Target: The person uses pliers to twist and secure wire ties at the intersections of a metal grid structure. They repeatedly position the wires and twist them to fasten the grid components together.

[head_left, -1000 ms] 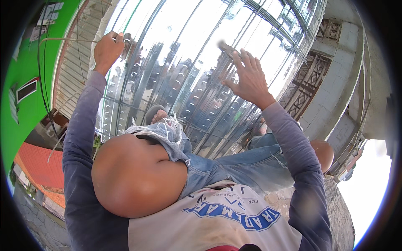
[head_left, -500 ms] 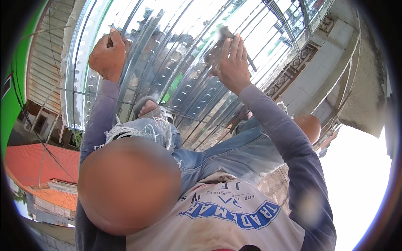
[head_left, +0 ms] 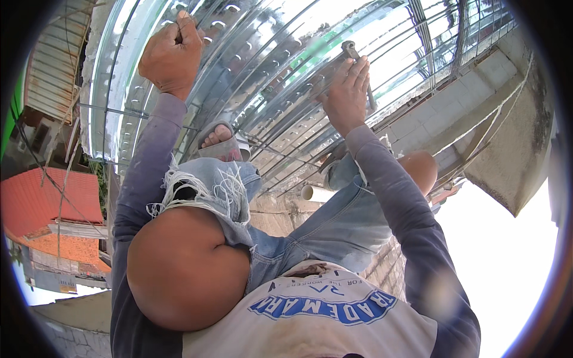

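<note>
My left hand (head_left: 171,58) is closed in a fist above the ribbed, shiny metal decking sheet (head_left: 262,80), at the upper left. Its fingertips are pinched together; whatever they hold is too small or hidden to name. Further right, my right hand (head_left: 346,98) has its fingers long and close together around a dark metal tool like pincers (head_left: 350,51). The tool's head sticks out beyond the fingertips and a handle shows along the hand's right side. Thin steel bars (head_left: 106,80) cross over the decking in a grid beneath both hands.
My sandalled foot (head_left: 219,138) rests at the decking, below my left hand. A pale pipe end (head_left: 316,193) lies between my legs. A concrete block ledge (head_left: 453,98) with ropes borders the right side. Rusty roofing (head_left: 57,71) and a red roof (head_left: 54,200) lie off to the left.
My left hand has moved up and slightly right, still closed. The right hand has shifted a little right and down with the tool. The view has shifted, showing the pipe end.
</note>
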### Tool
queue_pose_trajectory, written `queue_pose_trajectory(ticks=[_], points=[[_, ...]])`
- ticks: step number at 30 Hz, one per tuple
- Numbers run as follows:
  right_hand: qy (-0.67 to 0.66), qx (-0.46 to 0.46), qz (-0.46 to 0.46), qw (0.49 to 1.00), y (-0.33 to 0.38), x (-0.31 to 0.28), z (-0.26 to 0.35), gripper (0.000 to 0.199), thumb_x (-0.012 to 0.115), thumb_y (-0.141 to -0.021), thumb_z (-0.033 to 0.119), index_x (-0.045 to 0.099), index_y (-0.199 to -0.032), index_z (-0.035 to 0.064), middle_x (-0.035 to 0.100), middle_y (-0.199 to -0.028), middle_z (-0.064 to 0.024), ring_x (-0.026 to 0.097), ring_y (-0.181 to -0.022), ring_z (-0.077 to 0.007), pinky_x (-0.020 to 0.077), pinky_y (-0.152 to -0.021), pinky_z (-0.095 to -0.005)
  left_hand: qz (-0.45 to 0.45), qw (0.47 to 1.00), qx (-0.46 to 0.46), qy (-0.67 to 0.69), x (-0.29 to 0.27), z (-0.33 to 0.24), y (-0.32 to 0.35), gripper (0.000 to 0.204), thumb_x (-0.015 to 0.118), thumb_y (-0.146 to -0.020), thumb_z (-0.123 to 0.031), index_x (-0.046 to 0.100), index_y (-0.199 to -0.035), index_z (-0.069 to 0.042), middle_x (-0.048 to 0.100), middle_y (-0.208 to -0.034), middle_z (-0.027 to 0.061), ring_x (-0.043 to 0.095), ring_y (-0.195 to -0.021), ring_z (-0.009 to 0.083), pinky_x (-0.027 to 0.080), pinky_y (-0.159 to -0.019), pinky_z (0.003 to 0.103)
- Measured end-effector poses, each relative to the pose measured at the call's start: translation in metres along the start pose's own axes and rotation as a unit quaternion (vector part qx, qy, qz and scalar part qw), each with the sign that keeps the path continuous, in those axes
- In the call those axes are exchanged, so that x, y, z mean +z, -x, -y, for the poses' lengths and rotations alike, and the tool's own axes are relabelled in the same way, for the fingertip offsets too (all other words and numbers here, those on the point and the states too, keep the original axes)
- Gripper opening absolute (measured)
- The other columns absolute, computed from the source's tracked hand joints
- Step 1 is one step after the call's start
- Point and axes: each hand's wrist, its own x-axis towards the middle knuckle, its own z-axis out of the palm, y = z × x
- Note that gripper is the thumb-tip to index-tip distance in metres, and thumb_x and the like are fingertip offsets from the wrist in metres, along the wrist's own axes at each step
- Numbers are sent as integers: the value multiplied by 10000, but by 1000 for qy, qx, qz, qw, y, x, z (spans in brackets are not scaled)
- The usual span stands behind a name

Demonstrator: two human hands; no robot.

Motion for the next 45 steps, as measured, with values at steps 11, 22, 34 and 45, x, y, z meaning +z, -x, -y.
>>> queue_pose_trajectory(ticks=[11, 22, 34, 45], points=[[11, 6, 24, 1000, -3, -2, 4, 1128, 888, -841, 317, 189, -1552, -211, 125, -1589, -542, 177, -1533, -661, 235, -1270, -628, 13, 999, -12, -27, -5, -15, -7, 322, 678, -992, -242, 700, -703, -101, 662, -687, 108, 642, -627, 328, 492, -574, 448], [-22, 1, -5, 1000, -4, -5, 3, 1131, 906, -824, 350, 231, -1547, -198, 173, -1572, -545, 226, -1520, -654, 258, -1268, -611, 1, 999, -52, 2, -8, -30, -6, 311, 664, -991, -243, 733, -727, -94, 658, -656, 123, 674, -655, 334, 516, -616, 462], [21, -25, -77, 996, 6, 6, -7, 1155, 923, -804, 369, 251, -1558, -190, 222, -1585, -512, 265, -1535, -604, 300, -1270, -561, 84, 995, -60, -18, -7, -4, 0, 460, 600, -1019, -474, 808, -751, -164, 739, -675, 10, 692, -612, 256, 506, -607, 426], [-11, 4, -75, 997, 8, 1, 1, 1159, 922, -806, 344, 234, -1579, -177, 204, -1614, -488, 258, -1546, -589, 307, -1271, -551, 74, 995, -66, -31, -5, 9, 0, 505, 580, -1007, -496, 776, -725, -126, 724, -658, 75, 685, -607, 329, 501, -612, 461]])
